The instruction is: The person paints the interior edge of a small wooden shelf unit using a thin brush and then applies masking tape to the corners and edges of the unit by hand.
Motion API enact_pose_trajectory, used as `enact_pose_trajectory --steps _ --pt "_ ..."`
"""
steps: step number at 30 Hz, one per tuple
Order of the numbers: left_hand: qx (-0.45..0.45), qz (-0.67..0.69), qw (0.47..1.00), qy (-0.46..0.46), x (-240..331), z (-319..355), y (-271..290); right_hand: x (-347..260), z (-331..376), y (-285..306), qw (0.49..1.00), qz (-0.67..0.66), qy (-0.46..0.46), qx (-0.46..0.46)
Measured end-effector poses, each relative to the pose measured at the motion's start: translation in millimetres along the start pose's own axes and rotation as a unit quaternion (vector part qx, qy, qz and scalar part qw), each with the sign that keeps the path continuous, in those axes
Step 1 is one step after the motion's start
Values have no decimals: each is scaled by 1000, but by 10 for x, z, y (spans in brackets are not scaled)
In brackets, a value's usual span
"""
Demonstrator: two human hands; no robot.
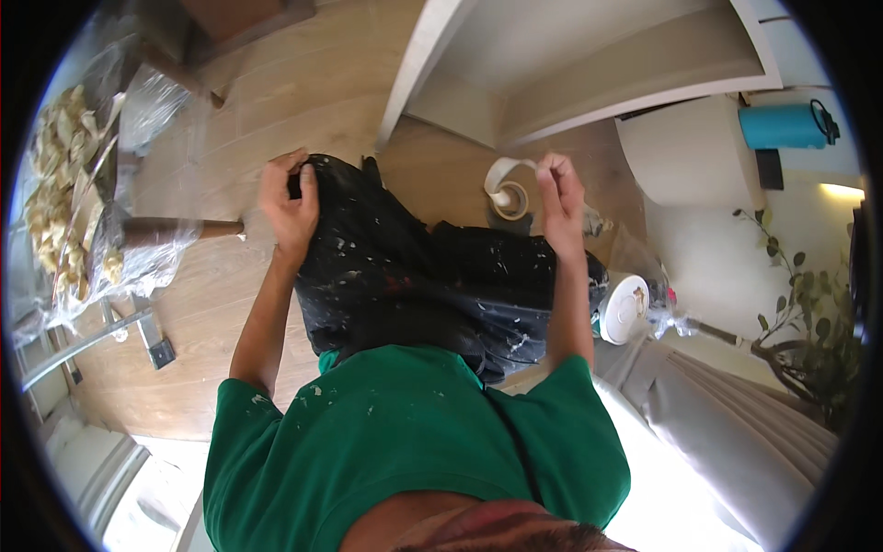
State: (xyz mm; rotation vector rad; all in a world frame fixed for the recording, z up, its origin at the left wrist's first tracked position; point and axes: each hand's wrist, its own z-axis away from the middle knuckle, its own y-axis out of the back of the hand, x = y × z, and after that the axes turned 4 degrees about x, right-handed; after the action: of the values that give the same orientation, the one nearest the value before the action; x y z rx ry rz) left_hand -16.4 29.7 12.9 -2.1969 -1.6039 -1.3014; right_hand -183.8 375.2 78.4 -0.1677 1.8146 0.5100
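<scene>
My right hand (561,198) is closed in a pinch on the free end of a cream-white strip of masking tape (498,173). That strip curls down to the tape roll (521,197), which hangs or rests just left of the hand, above the wooden floor. At my bent left knee, my left hand (291,202) lies against the black, paint-spattered trousers (368,244). Its thumb stands apart from the curved fingers, with dark cloth showing between them. I see nothing else in that hand, though some fingertips are hidden.
Ahead stands a white open cabinet frame (409,78). On the right are a white-lidded bucket (628,308), a blue bottle (782,127) and a leafy plant (805,304). Clear plastic sheeting (161,110) covers furniture on the left, where a wooden leg (184,230) juts out.
</scene>
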Motion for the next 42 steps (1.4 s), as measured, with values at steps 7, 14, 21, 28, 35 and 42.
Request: enact_pose_trajectory --steps 7,14,21,28,35,42 --pt "-349 326 855 201 1141 18 -128 -923 220 -499 984 -106 20 -141" --pt "-349 479 754 283 1312 -315 256 -1065 195 -907 976 -24 141 -165" --pt "-242 303 902 189 1112 -792 984 -1297 157 -1039 940 31 297 -164" --pt "-39 -126 991 22 200 -2727 3172 -885 253 -576 979 -3 180 -95" --pt "-177 -654 712 -184 -1290 -3383 5325 -604 476 -459 984 -81 115 -106" --pt "-55 -671 732 105 -1503 -3560 3913 -289 699 -67 998 -34 51 -23"
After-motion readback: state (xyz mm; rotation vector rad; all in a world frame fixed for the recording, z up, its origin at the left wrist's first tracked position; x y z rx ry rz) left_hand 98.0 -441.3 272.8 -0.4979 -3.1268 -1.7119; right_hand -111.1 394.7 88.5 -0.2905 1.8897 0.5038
